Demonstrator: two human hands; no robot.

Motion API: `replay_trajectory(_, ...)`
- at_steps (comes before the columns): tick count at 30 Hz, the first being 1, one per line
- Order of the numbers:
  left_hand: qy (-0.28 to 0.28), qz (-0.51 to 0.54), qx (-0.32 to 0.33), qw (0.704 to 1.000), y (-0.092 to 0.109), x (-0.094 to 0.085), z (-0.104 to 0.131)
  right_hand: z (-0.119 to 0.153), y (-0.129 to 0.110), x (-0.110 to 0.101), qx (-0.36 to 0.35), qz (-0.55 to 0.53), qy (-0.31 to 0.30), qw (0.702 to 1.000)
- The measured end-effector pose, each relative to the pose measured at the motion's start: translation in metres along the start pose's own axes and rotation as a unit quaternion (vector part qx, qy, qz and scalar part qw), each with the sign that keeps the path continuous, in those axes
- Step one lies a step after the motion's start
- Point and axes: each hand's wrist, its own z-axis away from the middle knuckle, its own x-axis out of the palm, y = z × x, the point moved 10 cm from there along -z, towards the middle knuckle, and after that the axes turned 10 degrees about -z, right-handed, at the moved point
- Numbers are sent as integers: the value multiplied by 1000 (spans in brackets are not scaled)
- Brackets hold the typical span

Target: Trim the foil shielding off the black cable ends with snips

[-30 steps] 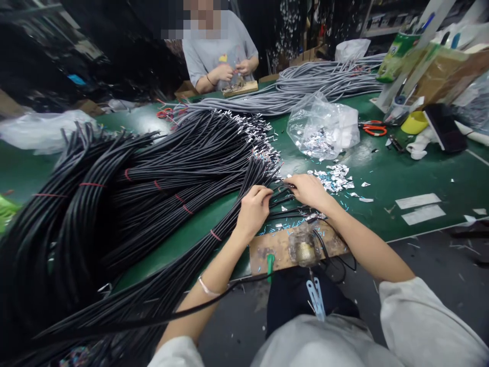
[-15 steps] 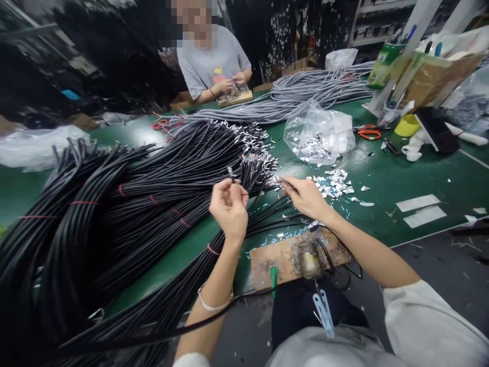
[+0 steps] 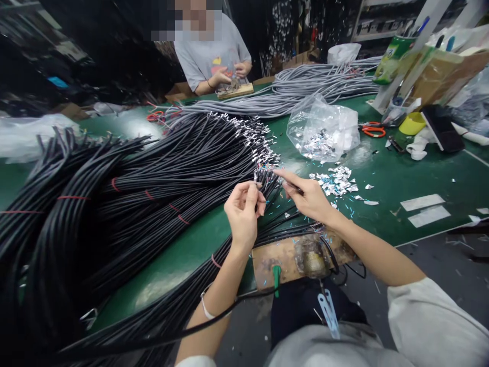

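- Nearest the person, a wooden board (image 3: 282, 257) sits at the edge of the green worktop (image 3: 401, 173), with a clear lump of something fixed to it and thin black leads trailing off; what the lump is cannot be told.
- The left hand (image 3: 242, 214) is raised just above the cables, thumb and fingers pressed together on the tip of one thin black cable (image 3: 255, 179), probably to hold the stripped end steady.
- The right hand (image 3: 307, 196) is close beside it, forefinger stretched toward the same cable tip; a dark sliver shows under the fingers, but whether it grips it I cannot tell.
- Bundles of black cables (image 3: 153, 173), tied with red bands, fan across the worktop with their metal tips toward the hands, seemingly for easy reach.
- Loose silver scraps (image 3: 336, 181) lie just right of the hands.
- Beyond them, a clear plastic bag (image 3: 323, 127) holds more silver pieces.
- Farther off lie orange scissors (image 3: 372, 130) and grey cables (image 3: 305, 92).
- At the far side another person (image 3: 214, 51) works with both hands over a small board.
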Motion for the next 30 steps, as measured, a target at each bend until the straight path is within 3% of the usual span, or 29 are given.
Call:
replay_trajectory(4,-5,-68,72,995,20,2,6,0,-2,-4,4,-13,13,1000)
replay_trajectory(8,-39,-148,87,984,23,14,14,5,-10,-23,-2,-30,90,995)
replay_trajectory(12,-49,-223,129,965,26,18,19,11,-26,-32,-49,-61,125,989)
replay_trajectory(18,-80,-240,80,964,8,19,15,11,-22,-33,-18,-70,133,988)
replay_trajectory(21,-95,-254,44,962,1,19,13,9,-14,-33,11,-62,125,990)
replay_trajectory(24,-114,-258,22,959,-2,22,13,10,-16,-26,-2,-25,92,995)
replay_trajectory(30,-58,-228,17,972,5,10,8,20,-32,0,-76,80,18,994)
